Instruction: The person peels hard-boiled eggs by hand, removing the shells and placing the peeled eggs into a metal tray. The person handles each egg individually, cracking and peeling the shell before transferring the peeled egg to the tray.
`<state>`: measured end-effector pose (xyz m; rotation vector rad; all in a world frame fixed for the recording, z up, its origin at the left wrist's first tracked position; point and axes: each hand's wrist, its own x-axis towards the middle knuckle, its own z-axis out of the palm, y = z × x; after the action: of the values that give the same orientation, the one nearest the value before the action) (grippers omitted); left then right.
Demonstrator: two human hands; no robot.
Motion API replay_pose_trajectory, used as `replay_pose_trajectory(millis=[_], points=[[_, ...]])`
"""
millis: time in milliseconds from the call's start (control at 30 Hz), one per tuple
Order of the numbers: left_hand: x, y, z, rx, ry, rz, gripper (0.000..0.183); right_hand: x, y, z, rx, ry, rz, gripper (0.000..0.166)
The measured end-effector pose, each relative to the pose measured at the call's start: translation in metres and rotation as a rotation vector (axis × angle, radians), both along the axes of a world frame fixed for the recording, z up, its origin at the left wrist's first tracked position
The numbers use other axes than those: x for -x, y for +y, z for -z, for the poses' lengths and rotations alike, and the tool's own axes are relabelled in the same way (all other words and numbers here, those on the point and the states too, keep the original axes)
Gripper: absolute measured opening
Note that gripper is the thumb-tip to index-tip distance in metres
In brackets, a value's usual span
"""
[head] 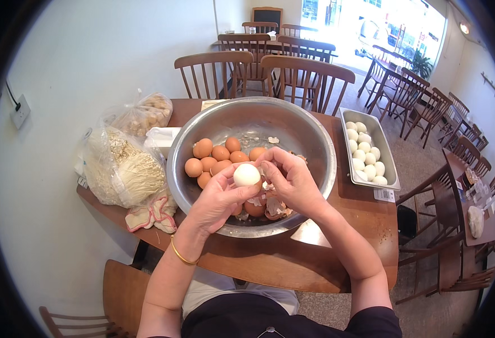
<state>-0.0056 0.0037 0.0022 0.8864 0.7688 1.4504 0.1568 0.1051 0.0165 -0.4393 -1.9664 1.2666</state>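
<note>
In my left hand point(220, 196) is a boiled egg point(247, 174), its white bare on top and some brown shell at its lower right side. My right hand point(289, 171) is bent close to the egg's right side, thumb and forefinger drawn together; whether a bit of shell is between them is hidden. Both hands are over a large steel basin point(251, 233). Several brown eggs in shell point(220, 153) lie in its left half. Broken eggshells point(276, 208) are heaped below my right hand, and a loose shell piece point(273, 140) sticks to the far wall.
A steel tray point(391, 179) of peeled eggs point(364, 147) stands right of the basin on the wooden table point(272, 270). At left are bagged enoki mushrooms point(133, 173), another filled plastic bag point(146, 112) and a cloth point(152, 213). Wooden chairs point(310, 69) stand beyond.
</note>
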Motion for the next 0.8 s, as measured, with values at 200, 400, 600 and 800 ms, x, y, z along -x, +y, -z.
replay_pose_trajectory(millis=[200,400,600,800], points=[[0.003,0.000,0.004,0.016,0.001,-0.028,0.049,-0.005,0.012,-0.003,0.171,0.043,0.050,0.015],[0.001,0.003,0.004,-0.035,0.013,-0.062,0.051,-0.011,0.032,0.014,-0.737,-0.142,0.391,0.012],[-0.001,0.003,0.008,-0.024,0.147,-0.193,0.048,-0.002,0.004,-0.006,-0.018,-0.284,0.127,0.032],[-0.007,0.004,0.010,-0.036,0.203,-0.265,0.043,0.004,-0.007,0.009,-0.300,-0.173,0.162,0.024]])
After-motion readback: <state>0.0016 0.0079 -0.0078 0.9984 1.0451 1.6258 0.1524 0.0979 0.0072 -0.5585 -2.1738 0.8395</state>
